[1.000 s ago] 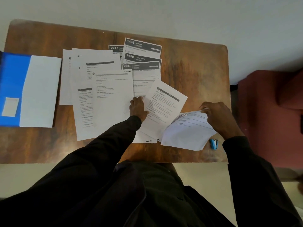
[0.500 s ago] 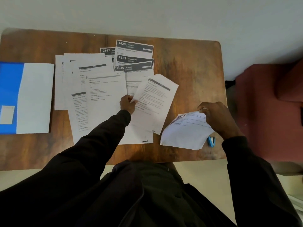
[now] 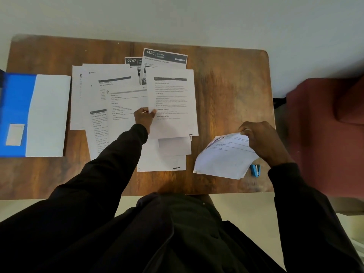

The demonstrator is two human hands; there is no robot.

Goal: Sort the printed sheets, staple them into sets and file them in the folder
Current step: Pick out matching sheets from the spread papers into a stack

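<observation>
Fingers [image 3: 150, 115] of left hand [image 3: 143, 120]: pinching sheet [image 3: 173, 107] edge; best squared on pile [image 3: 174, 148] beneath before release; right hand [image 3: 263, 142] curled round unsorted stack [image 3: 222, 158].

Likely a home room; wooden table [image 3: 226, 85] against plain wall [image 3: 177, 16]; red armchair [image 3: 325, 125] beside.

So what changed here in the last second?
The left hand, pinching one sheet, slid it away from the person and turned it straight, so it now covers two dark-headed pages that showed before. The right hand still grips the stack near the stapler. The folder and the other spread sheets lie as before.
</observation>
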